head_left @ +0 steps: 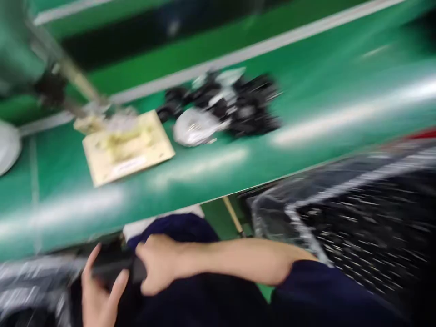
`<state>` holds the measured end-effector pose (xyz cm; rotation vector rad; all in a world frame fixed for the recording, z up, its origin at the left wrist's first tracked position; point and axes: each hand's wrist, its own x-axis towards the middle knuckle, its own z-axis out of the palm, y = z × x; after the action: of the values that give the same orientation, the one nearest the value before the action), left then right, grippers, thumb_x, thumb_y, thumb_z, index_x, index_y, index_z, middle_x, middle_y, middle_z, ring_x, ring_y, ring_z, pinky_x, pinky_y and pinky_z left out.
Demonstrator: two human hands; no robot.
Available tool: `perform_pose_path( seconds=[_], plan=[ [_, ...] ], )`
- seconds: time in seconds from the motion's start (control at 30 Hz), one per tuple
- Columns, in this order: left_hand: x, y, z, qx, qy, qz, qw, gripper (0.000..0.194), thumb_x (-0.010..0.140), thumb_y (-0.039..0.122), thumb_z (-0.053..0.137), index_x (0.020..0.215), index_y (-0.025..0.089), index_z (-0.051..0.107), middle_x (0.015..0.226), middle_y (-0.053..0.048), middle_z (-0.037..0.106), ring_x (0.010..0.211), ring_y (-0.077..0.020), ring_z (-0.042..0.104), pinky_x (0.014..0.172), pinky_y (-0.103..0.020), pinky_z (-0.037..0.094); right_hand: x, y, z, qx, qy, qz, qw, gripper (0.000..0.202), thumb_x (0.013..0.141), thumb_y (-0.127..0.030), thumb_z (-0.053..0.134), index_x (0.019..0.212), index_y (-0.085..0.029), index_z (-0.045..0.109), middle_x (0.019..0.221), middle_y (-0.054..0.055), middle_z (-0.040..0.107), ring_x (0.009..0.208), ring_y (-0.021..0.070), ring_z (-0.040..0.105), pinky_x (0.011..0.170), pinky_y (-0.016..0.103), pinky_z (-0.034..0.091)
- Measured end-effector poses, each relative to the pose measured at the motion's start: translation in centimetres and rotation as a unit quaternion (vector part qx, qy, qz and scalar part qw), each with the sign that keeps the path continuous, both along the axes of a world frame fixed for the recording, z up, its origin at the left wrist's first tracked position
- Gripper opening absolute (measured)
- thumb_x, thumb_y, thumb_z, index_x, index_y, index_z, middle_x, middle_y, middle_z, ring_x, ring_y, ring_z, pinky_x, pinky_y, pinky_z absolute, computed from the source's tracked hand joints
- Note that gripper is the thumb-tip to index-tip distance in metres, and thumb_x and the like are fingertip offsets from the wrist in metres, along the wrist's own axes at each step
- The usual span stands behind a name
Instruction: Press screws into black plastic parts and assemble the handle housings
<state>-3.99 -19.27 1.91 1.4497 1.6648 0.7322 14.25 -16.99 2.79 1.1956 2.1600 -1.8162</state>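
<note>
The dark part point(136, 270) lies on your side of the bench point(211, 186), long axis seemingly along its edge. Your right hand point(158, 265) grasps one end; your left hand's point(98, 295) fingers are spread beside the other, contact blurred.

Passable over green bench point(340, 86), upper right. Blocked upper left by machine point(20, 50), cream plate point(160, 143); top centre by black parts point(254, 106); lower left by left hand point(98, 299), right hand point(161, 265); lower right by bin point(308, 236).
</note>
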Motion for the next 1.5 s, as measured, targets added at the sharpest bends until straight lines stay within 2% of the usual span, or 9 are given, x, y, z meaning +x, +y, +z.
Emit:
perform_pose_path(
  seconds=[0.13, 0.3, 0.4, 0.5, 0.57, 0.67, 0.83, 1.33, 1.5],
  plan=[
    [-2.4, -2.4, 1.3, -0.072, -0.015, 0.017, 0.997, 0.091, 0.068, 0.056, 0.078, 0.139, 0.021, 0.034, 0.104, -0.007, 0.064, 0.079, -0.0185, 0.066, 0.069, -0.032, 0.057, -0.8, 1.7, -4.3, -0.312, 0.189, -0.012, 0.931, 0.020, 0.064, -0.031, 0.064, 0.073, -0.015, 0.056, 0.056, -0.003, 0.055, 0.049, 0.0108, 0.053, 0.039, 0.018, 0.031],
    [-2.8, -1.7, 0.1, -0.099, -0.072, 0.010, 0.992, 0.086, 0.072, 0.050, 0.078, 0.139, 0.023, 0.033, 0.085, 0.000, 0.064, 0.067, -0.0141, 0.063, 0.063, -0.027, 0.054, -1.5, 2.2, -6.3, -0.419, 0.206, 0.020, 0.884, 0.020, 0.061, -0.032, 0.062, 0.064, -0.015, 0.052, 0.051, -0.004, 0.052, 0.044, 0.0083, 0.048, 0.037, 0.018, 0.024],
    [-2.6, -1.6, -0.3, -0.119, -0.096, 0.033, 0.988, 0.085, 0.071, 0.048, 0.080, 0.138, 0.024, 0.034, 0.086, 0.000, 0.063, 0.069, -0.0141, 0.063, 0.064, -0.027, 0.054, -1.9, 2.2, -5.5, -0.358, 0.158, 0.028, 0.920, 0.017, 0.063, -0.031, 0.061, 0.066, -0.016, 0.053, 0.055, -0.002, 0.055, 0.046, 0.0106, 0.051, 0.037, 0.020, 0.027],
    [-2.5, -1.5, -0.8, -0.142, -0.101, 0.067, 0.982, 0.082, 0.072, 0.047, 0.080, 0.136, 0.023, 0.035, 0.086, 0.001, 0.062, 0.070, -0.0132, 0.062, 0.066, -0.026, 0.053, -2.6, 2.0, -4.5, -0.142, 0.026, 0.006, 0.990, 0.021, 0.064, -0.028, 0.062, 0.080, -0.015, 0.060, 0.069, 0.005, 0.065, 0.056, 0.0179, 0.061, 0.044, 0.024, 0.037],
    [-2.6, -1.4, -0.9, -0.143, -0.096, 0.079, 0.982, 0.082, 0.072, 0.047, 0.079, 0.137, 0.023, 0.034, 0.086, 0.001, 0.061, 0.069, -0.0124, 0.060, 0.066, -0.025, 0.052, -3.0, 1.6, -3.8, -0.006, -0.043, 0.003, 0.999, 0.027, 0.069, -0.027, 0.062, 0.091, -0.012, 0.062, 0.077, 0.012, 0.069, 0.067, 0.0253, 0.067, 0.054, 0.029, 0.044],
    [-2.8, -1.5, -0.6, -0.121, -0.079, 0.063, 0.987, 0.087, 0.070, 0.047, 0.081, 0.139, 0.026, 0.033, 0.093, 0.000, 0.060, 0.071, -0.0129, 0.059, 0.066, -0.026, 0.051, -3.2, 0.6, -2.9, 0.078, -0.065, 0.013, 0.995, 0.029, 0.075, -0.026, 0.060, 0.098, -0.008, 0.061, 0.074, 0.014, 0.069, 0.076, 0.0317, 0.070, 0.064, 0.033, 0.047],
    [-3.2, -1.6, -0.5, -0.079, -0.055, 0.021, 0.995, 0.089, 0.070, 0.051, 0.079, 0.142, 0.027, 0.033, 0.091, 0.000, 0.059, 0.069, -0.0136, 0.057, 0.067, -0.028, 0.049, -3.3, -0.2, -2.5, 0.091, -0.069, 0.005, 0.993, 0.026, 0.079, -0.026, 0.059, 0.099, -0.009, 0.059, 0.073, 0.012, 0.070, 0.072, 0.0320, 0.070, 0.062, 0.035, 0.047],
    [-4.2, -1.8, -2.3, -0.116, -0.117, 0.079, 0.983, 0.083, 0.069, 0.048, 0.080, 0.137, 0.026, 0.038, 0.093, -0.002, 0.058, 0.069, -0.0139, 0.055, 0.064, -0.027, 0.048, -4.0, 1.6, -3.4, 0.118, -0.052, 0.068, 0.989, 0.031, 0.072, -0.027, 0.065, 0.096, -0.007, 0.063, 0.073, 0.013, 0.069, 0.073, 0.0312, 0.070, 0.063, 0.033, 0.048],
    [-4.0, -2.0, -2.4, -0.111, -0.096, 0.065, 0.987, 0.087, 0.066, 0.061, 0.076, 0.137, 0.027, 0.038, 0.089, -0.003, 0.058, 0.068, -0.0173, 0.055, 0.062, -0.031, 0.049, -3.0, 3.0, -3.5, 0.023, -0.031, 0.097, 0.995, 0.026, 0.067, -0.030, 0.064, 0.085, -0.011, 0.065, 0.070, 0.010, 0.066, 0.059, 0.0243, 0.065, 0.047, 0.027, 0.039]
  ],
)
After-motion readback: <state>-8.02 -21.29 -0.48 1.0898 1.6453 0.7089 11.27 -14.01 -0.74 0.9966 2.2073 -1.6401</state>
